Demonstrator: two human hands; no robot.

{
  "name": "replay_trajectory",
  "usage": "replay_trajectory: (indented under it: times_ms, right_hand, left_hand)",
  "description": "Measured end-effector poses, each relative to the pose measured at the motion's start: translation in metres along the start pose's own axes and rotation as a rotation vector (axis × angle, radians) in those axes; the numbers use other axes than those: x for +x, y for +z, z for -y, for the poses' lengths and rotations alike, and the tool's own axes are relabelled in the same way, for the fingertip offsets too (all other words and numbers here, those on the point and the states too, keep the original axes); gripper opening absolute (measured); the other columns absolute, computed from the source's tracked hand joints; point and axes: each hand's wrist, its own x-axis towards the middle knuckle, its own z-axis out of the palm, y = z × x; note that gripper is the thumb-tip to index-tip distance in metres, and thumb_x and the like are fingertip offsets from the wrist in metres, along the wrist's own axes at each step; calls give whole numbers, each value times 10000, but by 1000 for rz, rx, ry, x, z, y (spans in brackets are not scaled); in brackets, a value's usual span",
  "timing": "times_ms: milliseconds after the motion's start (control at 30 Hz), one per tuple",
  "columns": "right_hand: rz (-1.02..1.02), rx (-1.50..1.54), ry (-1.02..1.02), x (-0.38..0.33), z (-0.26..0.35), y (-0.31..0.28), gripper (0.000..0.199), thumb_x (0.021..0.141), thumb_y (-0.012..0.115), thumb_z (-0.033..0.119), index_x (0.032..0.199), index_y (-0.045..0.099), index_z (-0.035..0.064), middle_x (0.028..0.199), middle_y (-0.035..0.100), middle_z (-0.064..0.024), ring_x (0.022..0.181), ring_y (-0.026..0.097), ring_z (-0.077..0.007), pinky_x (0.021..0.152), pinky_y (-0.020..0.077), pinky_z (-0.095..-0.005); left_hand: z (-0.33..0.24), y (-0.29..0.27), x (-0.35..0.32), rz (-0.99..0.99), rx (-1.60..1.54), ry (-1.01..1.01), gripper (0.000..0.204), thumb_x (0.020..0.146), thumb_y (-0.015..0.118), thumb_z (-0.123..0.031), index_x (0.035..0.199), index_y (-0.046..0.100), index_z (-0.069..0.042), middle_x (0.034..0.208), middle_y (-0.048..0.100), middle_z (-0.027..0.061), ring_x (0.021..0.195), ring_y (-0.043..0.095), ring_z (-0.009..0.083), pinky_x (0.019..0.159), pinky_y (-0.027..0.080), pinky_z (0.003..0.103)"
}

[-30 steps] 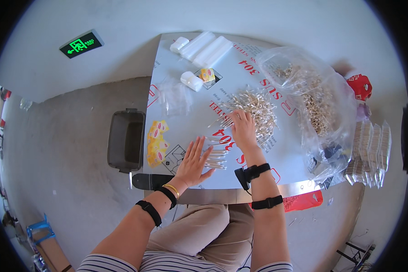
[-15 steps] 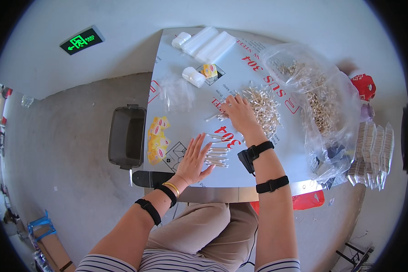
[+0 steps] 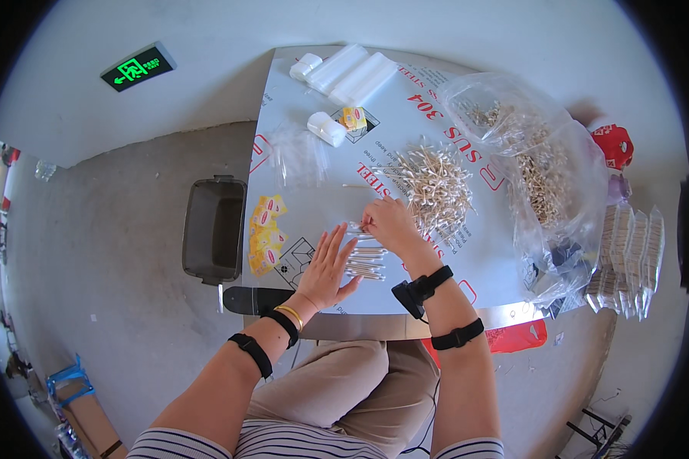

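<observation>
Cotton swabs (image 3: 366, 265) lie side by side in a small row on the table. Along their left ends rests my left hand (image 3: 327, 268), its fingers stretched out and flat like a wall. At the far end of this row, my right hand (image 3: 390, 225) has its fingers pinched on cotton swabs, mostly hidden beneath the fingertips. Just beyond that hand spreads a loose pile of swabs (image 3: 439, 183). A single swab (image 3: 355, 186) lies apart, left of the pile.
The table (image 3: 314, 206) has printed film. Yellow cards (image 3: 266, 237) and clear bags (image 3: 298, 157) lie left; plastic rolls (image 3: 337, 69) sit at the back. A big clear bag of swabs (image 3: 543, 168) stands right, beside packed swab bags (image 3: 631, 252). A bin (image 3: 214, 229) stands left.
My right hand has come nearer, from the pile's left edge to the far end of the row, bringing swabs along. One swab stays behind. My left hand has hardly moved.
</observation>
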Motion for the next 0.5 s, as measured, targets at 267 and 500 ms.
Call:
replay_trajectory:
  times_ms: [267, 500]
  right_hand:
    - [-154, 323, 191, -8, -15, 0, 128, 764, 746, 132, 850, 677, 69, 880, 655, -85, 924, 605, -311, 814, 502, -442]
    - [-159, 319, 110, -12, -11, 1, 152, 760, 763, 126, 864, 668, 71, 912, 630, -106, 950, 591, -317, 843, 495, -429]
  left_hand:
    - [-4, 0, 2, 52, 57, 1, 697, 926, 547, -399, 1492, 313, -67, 1581, 238, 218, 1477, 232, 374, 1217, 148, 521]
    - [-4, -2, 1, 84, 111, -6, 692, 932, 527, -415, 1485, 339, -44, 1582, 261, 191, 1485, 229, 337, 1222, 132, 507]
